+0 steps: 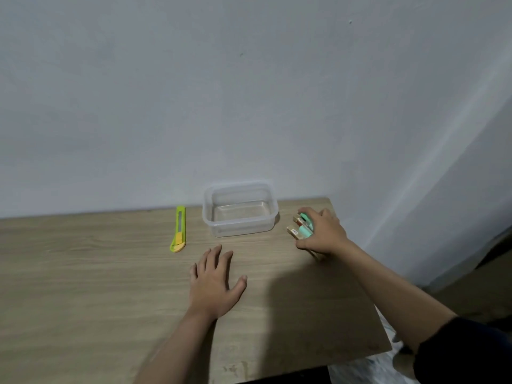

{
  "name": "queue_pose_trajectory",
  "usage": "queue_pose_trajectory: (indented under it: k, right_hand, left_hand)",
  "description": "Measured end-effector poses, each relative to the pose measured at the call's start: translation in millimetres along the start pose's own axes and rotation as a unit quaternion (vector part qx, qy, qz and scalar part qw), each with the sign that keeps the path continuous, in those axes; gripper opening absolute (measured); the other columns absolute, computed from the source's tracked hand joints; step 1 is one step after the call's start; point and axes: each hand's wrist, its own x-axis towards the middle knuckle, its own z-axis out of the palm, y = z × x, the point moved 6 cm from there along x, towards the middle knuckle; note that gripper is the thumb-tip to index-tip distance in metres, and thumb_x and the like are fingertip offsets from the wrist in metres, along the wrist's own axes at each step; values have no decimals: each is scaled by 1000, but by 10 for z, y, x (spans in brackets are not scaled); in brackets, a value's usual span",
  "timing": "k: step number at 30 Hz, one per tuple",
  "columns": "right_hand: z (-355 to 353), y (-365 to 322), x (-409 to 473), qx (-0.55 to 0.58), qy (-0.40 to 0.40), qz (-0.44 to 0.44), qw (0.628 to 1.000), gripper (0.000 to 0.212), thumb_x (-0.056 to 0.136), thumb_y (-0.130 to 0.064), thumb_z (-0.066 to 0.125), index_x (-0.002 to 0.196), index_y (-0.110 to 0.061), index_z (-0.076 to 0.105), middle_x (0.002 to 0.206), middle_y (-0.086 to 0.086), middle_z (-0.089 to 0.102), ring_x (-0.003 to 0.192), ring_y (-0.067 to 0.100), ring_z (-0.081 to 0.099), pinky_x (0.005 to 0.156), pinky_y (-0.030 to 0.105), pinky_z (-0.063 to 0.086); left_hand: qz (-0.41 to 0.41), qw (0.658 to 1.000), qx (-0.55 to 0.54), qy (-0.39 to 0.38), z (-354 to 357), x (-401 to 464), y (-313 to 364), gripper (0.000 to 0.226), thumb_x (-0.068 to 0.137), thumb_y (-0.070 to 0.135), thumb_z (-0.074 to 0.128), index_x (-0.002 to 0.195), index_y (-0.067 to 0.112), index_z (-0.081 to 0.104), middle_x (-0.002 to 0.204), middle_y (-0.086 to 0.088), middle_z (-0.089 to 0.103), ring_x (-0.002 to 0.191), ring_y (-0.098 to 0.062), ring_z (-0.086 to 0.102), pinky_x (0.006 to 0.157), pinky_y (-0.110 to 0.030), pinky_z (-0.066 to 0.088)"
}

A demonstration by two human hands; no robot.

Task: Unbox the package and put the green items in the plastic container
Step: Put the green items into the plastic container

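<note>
A clear plastic container (240, 209) stands against the wall on the wooden table (83, 273); nothing shows inside it. To its right, my right hand (322, 234) is closed over a small package (300, 227) of cardboard with mint-green items in it. The hand covers most of the package. My left hand (214, 284) lies flat on the table in front of the container, fingers spread, holding nothing. A yellow-green utility knife (178, 230) lies left of the container.
The table butts against a pale wall at the back. Its right edge (368, 295) runs just beyond my right forearm, with floor below. Bare wood stretches to the left of the knife.
</note>
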Motion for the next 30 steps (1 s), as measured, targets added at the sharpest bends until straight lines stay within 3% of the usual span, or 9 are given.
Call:
queue_pose_trajectory:
  k: [6, 13, 17, 20, 24, 28, 30]
  right_hand:
    - [28, -99, -65, 68, 19, 9, 997, 89, 46, -34, 75, 126, -41, 36, 111, 4, 49, 91, 24, 56, 72, 31, 49]
    - [-90, -89, -276, 173, 106, -24, 979, 88, 49, -28, 76, 129, -38, 40, 116, -5, 58, 94, 16, 59, 76, 32, 53]
    - [-381, -296, -296, 193, 142, -94, 966, 85, 54, -30, 81, 129, -43, 42, 114, -3, 49, 101, 16, 55, 85, 27, 46]
    - [-651, -618, -235, 182, 134, -148, 963, 86, 56, -36, 83, 130, -44, 41, 112, -2, 48, 99, 13, 54, 88, 28, 45]
    - [-891, -1151, -113, 186, 91, -221, 953, 87, 56, -31, 85, 132, -39, 43, 117, -4, 52, 101, 9, 54, 88, 24, 44]
    - [-750, -1549, 136, 184, 30, -248, 951, 83, 55, -28, 83, 127, -37, 42, 108, -7, 54, 92, 12, 57, 76, 25, 47]
    - [-569, -1683, 297, 154, -3, -254, 955, 80, 55, -28, 82, 125, -35, 43, 109, -8, 55, 93, 15, 58, 78, 29, 48]
  left_hand:
    - [-2, 1000, -3, -6, -7, 2, -1, 69, 73, 67, 39, 133, 34, 39, 151, 5, 29, 142, -21, 20, 112, -53, 17]
    - [-2, 1000, -6, 0, -5, -8, 2, 69, 72, 67, 40, 132, 33, 41, 150, 4, 32, 141, -22, 23, 112, -54, 18]
    - [-1, 1000, -4, 2, -14, -11, 3, 69, 73, 66, 40, 133, 32, 42, 150, 4, 32, 141, -23, 23, 112, -54, 18]
    - [-3, 1000, 3, 2, -18, -9, 1, 69, 73, 66, 39, 133, 33, 41, 150, 4, 32, 141, -22, 23, 112, -53, 19]
    - [-2, 1000, 9, 0, -16, -10, -9, 68, 73, 66, 39, 133, 34, 40, 151, 5, 31, 141, -21, 23, 113, -51, 21]
    - [-10, 1000, 1, -7, -10, -3, -20, 69, 72, 68, 40, 134, 36, 38, 152, 8, 27, 142, -19, 19, 114, -49, 17]
    - [-14, 1000, 5, -13, -2, -1, -17, 69, 72, 68, 39, 134, 37, 37, 153, 9, 25, 143, -18, 17, 114, -48, 16]
